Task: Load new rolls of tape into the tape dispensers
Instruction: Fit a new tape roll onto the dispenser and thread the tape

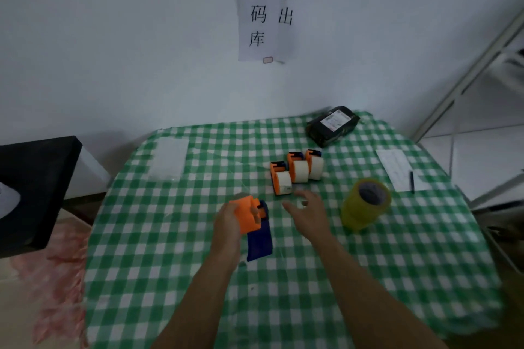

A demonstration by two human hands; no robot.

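My left hand (226,221) grips an orange tape dispenser (249,214) with a dark blue handle that points down toward me, held just above the green checked tablecloth (170,249). My right hand (307,211) hovers to its right with fingers spread and nothing clearly in it. Just beyond that hand stand three orange dispensers (295,171) in a row, each with a white tape roll in it. A stack of yellowish clear tape rolls (365,207) stands to the right of my right hand.
A black wrapped parcel (331,125) lies at the table's back right. A paper sheet (397,170) with a pen (412,181) lies at the right edge. A clear plastic sheet (170,159) lies at the back left. A black box (31,193) stands off the table's left.
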